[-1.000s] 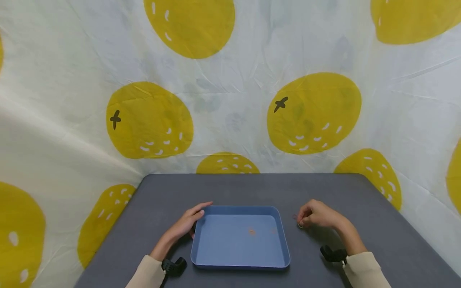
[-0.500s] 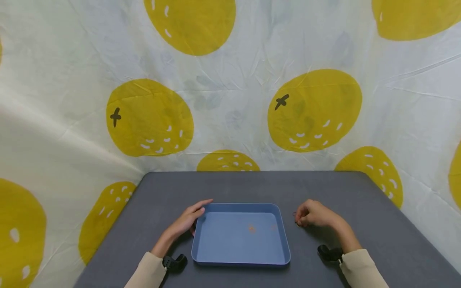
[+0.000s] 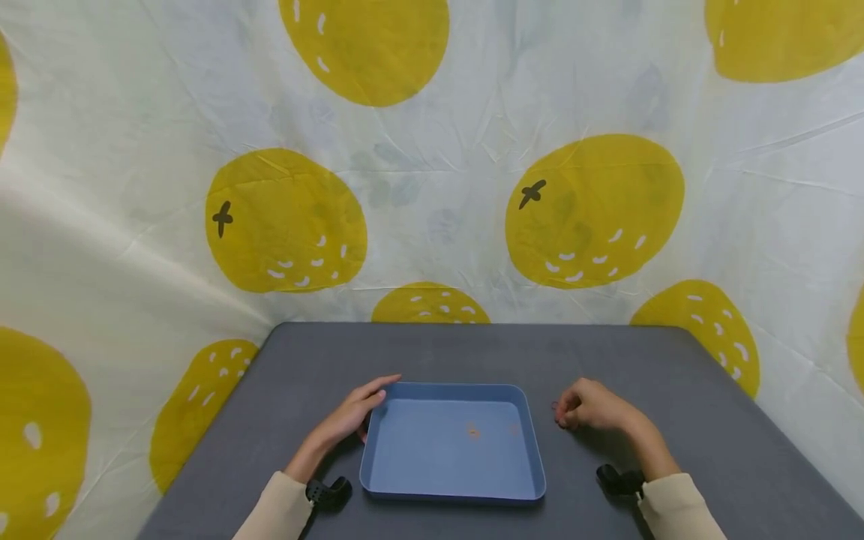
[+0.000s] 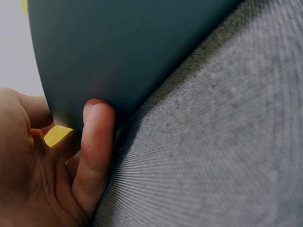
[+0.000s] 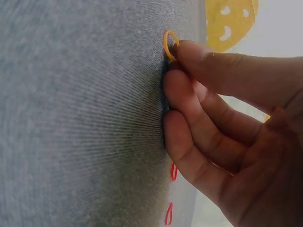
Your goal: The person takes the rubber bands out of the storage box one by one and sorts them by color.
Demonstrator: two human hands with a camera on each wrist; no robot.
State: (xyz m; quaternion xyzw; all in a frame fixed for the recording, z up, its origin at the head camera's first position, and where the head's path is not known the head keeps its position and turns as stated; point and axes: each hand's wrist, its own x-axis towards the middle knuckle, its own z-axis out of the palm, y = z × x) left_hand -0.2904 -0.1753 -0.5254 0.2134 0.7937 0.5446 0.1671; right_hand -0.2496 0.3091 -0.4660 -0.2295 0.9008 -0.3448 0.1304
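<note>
My left hand [image 3: 349, 415] holds the left far corner of a blue tray [image 3: 451, 496]. In the left wrist view its thumb reaches over the rim, while a finger [image 4: 97, 142] lies against the tray's outer wall [image 4: 113, 52]. Right of the tray, my right hand [image 3: 592, 405] is low at the table, fingertips together. The right wrist view shows it pinching a thin orange rubber band [image 5: 165, 45] near the thumb tip; part of the loop is hidden by the fingers. Red rubber bands [image 5: 169, 213] lie beyond the curled fingers. Small orange bands [image 3: 474, 431] lie inside the tray.
The dark grey table [image 3: 472, 352] extends on both sides of the tray and behind it. A white curtain with yellow fruit shapes [image 3: 594, 214] hangs beyond the far edge. Each wrist carries a black camera mount [image 3: 328, 495].
The yellowish loop that showed under my right fingertips in the head view is now hidden there. The right hand has barely shifted. My left hand stays on the tray.
</note>
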